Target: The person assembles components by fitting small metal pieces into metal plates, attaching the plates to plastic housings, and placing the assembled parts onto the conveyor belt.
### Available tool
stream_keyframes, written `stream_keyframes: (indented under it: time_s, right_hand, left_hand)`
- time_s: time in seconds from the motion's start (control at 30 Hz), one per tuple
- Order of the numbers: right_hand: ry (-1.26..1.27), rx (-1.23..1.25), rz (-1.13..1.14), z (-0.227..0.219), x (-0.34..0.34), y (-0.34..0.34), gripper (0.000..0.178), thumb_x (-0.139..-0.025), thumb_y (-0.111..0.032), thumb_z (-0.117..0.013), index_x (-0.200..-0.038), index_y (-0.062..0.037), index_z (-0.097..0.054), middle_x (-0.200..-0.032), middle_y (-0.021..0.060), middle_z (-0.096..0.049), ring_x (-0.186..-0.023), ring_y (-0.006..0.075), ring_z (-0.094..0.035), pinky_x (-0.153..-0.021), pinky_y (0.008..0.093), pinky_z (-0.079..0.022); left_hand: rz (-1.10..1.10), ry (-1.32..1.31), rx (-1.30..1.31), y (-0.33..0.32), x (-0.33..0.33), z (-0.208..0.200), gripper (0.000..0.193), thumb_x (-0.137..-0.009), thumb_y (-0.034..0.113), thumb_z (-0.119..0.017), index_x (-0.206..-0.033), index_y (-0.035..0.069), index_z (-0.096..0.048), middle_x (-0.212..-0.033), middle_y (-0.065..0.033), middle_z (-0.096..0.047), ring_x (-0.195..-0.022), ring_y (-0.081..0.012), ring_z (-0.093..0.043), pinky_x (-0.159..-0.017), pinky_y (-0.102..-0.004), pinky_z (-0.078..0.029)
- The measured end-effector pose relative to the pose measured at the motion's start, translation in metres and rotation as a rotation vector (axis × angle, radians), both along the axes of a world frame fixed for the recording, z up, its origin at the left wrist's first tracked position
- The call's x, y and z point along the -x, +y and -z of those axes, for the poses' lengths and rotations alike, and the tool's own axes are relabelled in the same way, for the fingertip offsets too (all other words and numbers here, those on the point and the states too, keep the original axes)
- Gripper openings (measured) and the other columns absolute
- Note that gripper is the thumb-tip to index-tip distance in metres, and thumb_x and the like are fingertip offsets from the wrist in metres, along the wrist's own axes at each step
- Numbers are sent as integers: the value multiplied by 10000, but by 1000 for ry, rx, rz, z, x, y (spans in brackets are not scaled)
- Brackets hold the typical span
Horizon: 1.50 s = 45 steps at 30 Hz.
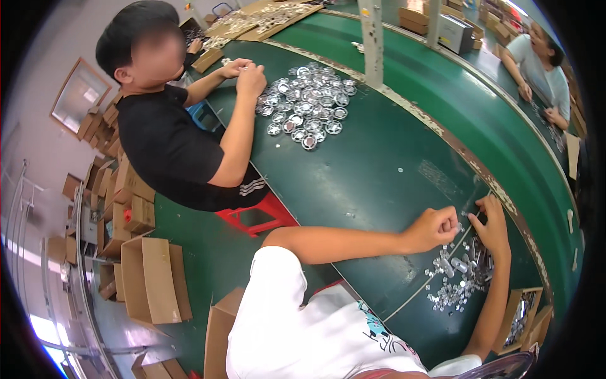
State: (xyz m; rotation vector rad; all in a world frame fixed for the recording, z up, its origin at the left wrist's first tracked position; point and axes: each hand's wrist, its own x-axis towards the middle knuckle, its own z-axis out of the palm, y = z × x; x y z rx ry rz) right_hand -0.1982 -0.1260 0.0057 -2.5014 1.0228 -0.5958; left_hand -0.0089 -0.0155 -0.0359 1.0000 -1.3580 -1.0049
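Observation:
My left hand (434, 230) is closed above the green tabletop (353, 189), fingers curled in. What it holds, if anything, is too small to make out. Close by on its right is my right hand (493, 228), thumb and fingertips apart, with nothing visible between them. Just below both hands lies a loose heap of small shiny silver and clear parts (464, 268). The smallest bits (448, 295) spread along the heap's near side, while longer pieces lie toward my right forearm.
At the far left, a co-worker in black (170, 139) sits beside a pile of round silver discs (309, 104). A green conveyor belt (429, 69) runs beyond the table, with another person (540, 69) across it. An open carton (521, 319) of shiny parts stands by my right arm.

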Motion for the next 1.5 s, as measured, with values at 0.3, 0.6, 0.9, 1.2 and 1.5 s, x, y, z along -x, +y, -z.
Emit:
stream_keyframes:
  time_s: [0.3,0.6,0.9,1.2,1.5]
  right_hand:
    - [-160,-232,-99,-2,8,0,290,-676,-55,-704,-964,-44,-668,-776,44,-467,-790,174,-462,-721,292,-343]
    - [-143,-47,-123,5,2,6,120,-678,-16,-714,-747,-32,-617,-704,41,-521,-687,193,-477,-683,315,-334]
    - [-119,-132,-142,3,3,4,244,-591,-101,-768,-739,-49,-582,-737,37,-494,-733,195,-460,-719,319,-322]
    - [-104,-46,-172,4,2,8,180,-617,-59,-748,-688,-49,-584,-676,36,-502,-686,201,-468,-695,327,-316]
    - [-76,-61,-134,3,-7,9,150,-664,-32,-702,-736,-48,-571,-694,39,-501,-681,199,-469,-686,323,-330]
  left_hand:
    - [51,115,-33,0,-3,-5,136,-890,84,-607,-839,7,-507,-632,-45,-621,-535,-75,-601,-487,-220,-461]
    - [100,115,-96,-3,-4,-10,123,-897,95,-599,-872,-19,-558,-666,-51,-621,-559,-77,-602,-484,-223,-489]
    - [51,260,-178,-14,-2,-2,118,-886,86,-599,-907,-18,-547,-655,-37,-601,-516,-58,-555,-450,-216,-466]
    - [40,160,-118,-9,-1,-7,78,-876,57,-591,-892,-9,-553,-640,-41,-609,-508,-71,-582,-443,-219,-468]
    - [0,251,-211,-13,-7,-7,102,-876,55,-606,-904,-15,-537,-770,-70,-624,-638,-88,-628,-524,-221,-540]
